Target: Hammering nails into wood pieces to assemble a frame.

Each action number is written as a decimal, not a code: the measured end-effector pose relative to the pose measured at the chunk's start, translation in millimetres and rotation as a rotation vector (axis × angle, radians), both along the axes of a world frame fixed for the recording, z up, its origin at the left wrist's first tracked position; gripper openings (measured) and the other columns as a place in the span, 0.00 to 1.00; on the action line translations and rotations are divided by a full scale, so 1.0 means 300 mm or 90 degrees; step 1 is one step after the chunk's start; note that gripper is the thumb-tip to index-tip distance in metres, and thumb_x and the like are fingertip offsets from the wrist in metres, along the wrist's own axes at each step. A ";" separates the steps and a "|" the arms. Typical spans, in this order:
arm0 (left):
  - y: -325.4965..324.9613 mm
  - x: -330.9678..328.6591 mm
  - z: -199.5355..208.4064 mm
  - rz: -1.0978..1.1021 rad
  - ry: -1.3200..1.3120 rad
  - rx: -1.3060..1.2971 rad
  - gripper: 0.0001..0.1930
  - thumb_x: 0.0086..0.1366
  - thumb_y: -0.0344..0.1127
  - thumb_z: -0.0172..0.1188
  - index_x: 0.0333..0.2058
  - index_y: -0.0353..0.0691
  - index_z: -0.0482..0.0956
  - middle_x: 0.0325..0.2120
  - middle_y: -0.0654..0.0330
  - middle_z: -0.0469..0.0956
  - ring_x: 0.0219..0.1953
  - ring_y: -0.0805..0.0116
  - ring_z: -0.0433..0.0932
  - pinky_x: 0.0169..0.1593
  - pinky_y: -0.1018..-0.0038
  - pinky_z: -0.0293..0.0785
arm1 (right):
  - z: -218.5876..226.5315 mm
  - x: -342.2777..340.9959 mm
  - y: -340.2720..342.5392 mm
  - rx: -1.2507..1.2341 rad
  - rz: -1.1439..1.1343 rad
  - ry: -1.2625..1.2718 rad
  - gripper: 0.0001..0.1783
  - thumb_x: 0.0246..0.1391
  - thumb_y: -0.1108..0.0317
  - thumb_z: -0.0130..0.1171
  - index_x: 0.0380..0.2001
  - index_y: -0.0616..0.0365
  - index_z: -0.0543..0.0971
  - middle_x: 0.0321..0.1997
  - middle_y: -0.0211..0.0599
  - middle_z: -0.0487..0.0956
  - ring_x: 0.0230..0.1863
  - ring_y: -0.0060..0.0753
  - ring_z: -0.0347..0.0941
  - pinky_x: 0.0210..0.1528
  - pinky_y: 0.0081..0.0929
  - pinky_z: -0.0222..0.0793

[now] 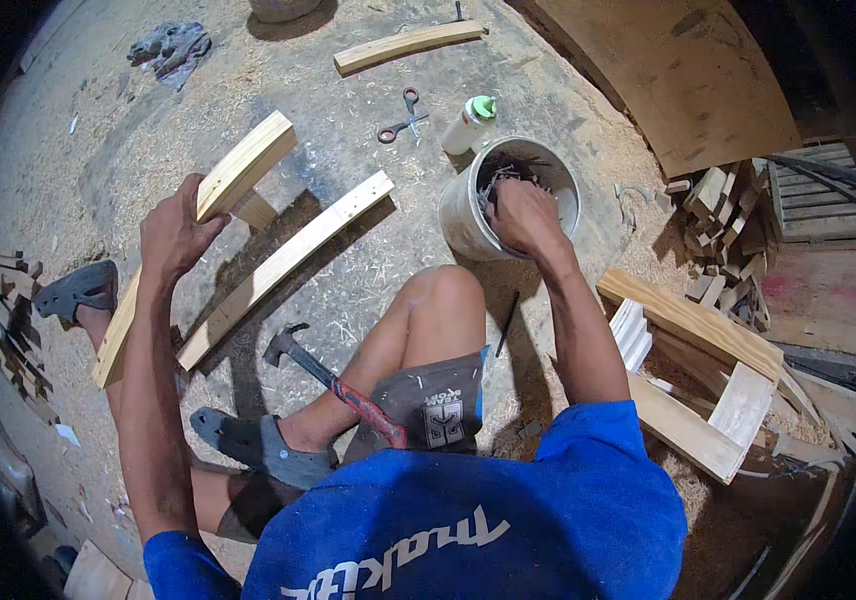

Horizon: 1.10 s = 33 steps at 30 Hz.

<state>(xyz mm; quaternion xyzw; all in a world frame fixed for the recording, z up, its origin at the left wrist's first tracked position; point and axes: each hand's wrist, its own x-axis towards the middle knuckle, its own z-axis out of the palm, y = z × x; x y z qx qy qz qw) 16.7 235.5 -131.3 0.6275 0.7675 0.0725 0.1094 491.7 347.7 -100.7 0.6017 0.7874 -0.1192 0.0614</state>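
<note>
My left hand (176, 230) is closed round a pale wooden beam (253, 160) that slants up from the lower left. A short wooden crosspiece (254, 211) juts from its underside. Alongside lies a second long beam (288, 262); whether the crosspiece joins the two is unclear. My right hand (526, 215) reaches down inside a whitish bucket (468, 222), among dark, thin, nail-like pieces (526, 168). Its fingers are mostly hidden there, so their grip does not show. Across my thigh rests a claw hammer (333, 378) with a red and black handle.
Beyond the bucket stand a bottle with a green cap (468, 125) and scissors (404, 118). Another beam (408, 47) lies farther off. To the right are a wooden frame (698, 350) and stacked offcuts (728, 220). Wood shavings litter the concrete floor (348, 120).
</note>
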 end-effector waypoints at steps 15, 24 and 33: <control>-0.011 0.011 0.021 -0.005 -0.011 0.023 0.29 0.60 0.53 0.74 0.54 0.48 0.76 0.36 0.44 0.87 0.41 0.38 0.86 0.44 0.46 0.79 | 0.063 0.182 0.114 -0.162 -0.032 0.212 0.15 0.56 0.62 0.70 0.38 0.65 0.90 0.28 0.38 0.85 0.29 0.30 0.80 0.36 0.37 0.76; -0.007 0.006 0.010 -0.008 -0.032 0.016 0.28 0.60 0.51 0.75 0.55 0.49 0.76 0.39 0.47 0.88 0.43 0.39 0.86 0.47 0.47 0.79 | 0.240 0.261 0.051 -0.271 -0.178 0.333 0.12 0.68 0.64 0.65 0.46 0.60 0.89 0.32 0.26 0.86 0.29 0.18 0.76 0.26 0.22 0.69; -0.006 0.018 0.019 -0.002 -0.039 0.011 0.29 0.61 0.50 0.74 0.57 0.48 0.77 0.40 0.47 0.88 0.45 0.41 0.86 0.48 0.47 0.80 | 0.246 0.246 0.054 -0.181 -0.174 0.363 0.15 0.71 0.62 0.64 0.51 0.62 0.87 0.35 0.32 0.88 0.33 0.22 0.82 0.34 0.23 0.76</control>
